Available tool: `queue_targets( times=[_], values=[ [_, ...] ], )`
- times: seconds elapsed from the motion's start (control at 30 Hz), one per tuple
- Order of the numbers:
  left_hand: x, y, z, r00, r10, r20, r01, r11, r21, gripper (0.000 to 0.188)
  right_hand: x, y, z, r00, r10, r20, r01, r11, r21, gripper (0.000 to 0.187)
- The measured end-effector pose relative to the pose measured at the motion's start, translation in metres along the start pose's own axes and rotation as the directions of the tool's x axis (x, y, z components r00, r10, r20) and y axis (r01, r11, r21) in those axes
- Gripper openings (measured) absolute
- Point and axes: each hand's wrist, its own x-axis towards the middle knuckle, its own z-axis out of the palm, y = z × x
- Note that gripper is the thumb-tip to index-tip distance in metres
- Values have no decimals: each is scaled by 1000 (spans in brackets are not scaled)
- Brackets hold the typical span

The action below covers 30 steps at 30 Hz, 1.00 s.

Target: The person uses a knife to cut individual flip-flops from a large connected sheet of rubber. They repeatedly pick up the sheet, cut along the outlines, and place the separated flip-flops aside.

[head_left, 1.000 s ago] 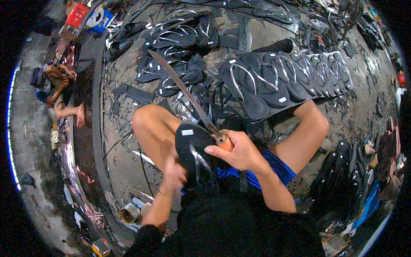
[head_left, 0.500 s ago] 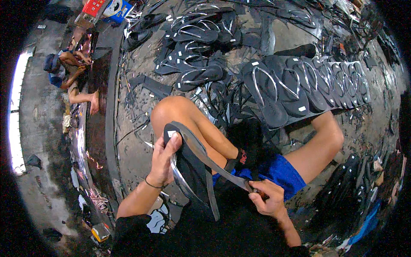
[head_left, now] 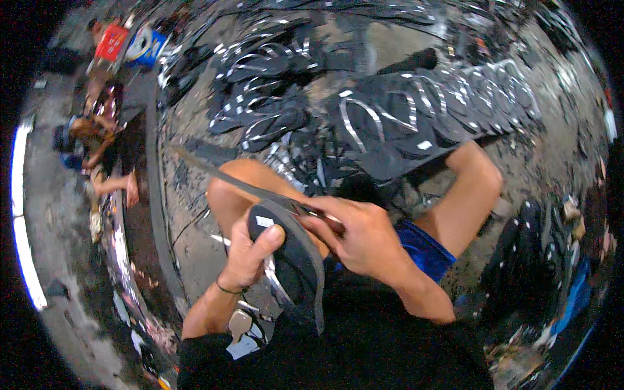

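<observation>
I sit on the floor with both knees raised. My left hand (head_left: 250,257) grips a black flip-flop sole (head_left: 292,250) from the left, thumb across its top, where a small white label shows. My right hand (head_left: 364,240) is closed on the handle of a long knife, whose blade (head_left: 227,179) stretches up and to the left past my left knee. The knife lies along the sole's upper edge. A thin dark strip hangs from the sole's right side.
Rows of finished black flip-flops (head_left: 416,110) with silvery straps lie on the ground ahead. More stand at the right (head_left: 539,260). Rubber scraps litter the floor. Another person (head_left: 91,140) sits at the far left beside a long dark strip (head_left: 153,195).
The knife swung from pointing up-left, down across the sole, and back up-left. The sole has shifted in my left hand, and the view has tilted.
</observation>
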Motion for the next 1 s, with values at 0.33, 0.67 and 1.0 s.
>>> queue_targets(
  times=[0.33,0.67,1.0],
  values=[
    [149,-51,-25,934,254,-253,-353,772,-529,22,-107,68,-57,647,578,-498,-300,793,531,36],
    [159,-53,152,953,-261,153,302,830,-468,26,-141,55,-40,704,654,-278,-412,694,591,39],
    [156,-8,105,961,-276,-25,271,953,-132,30,-88,89,-30,878,468,-101,-454,881,132,32]
  ],
)
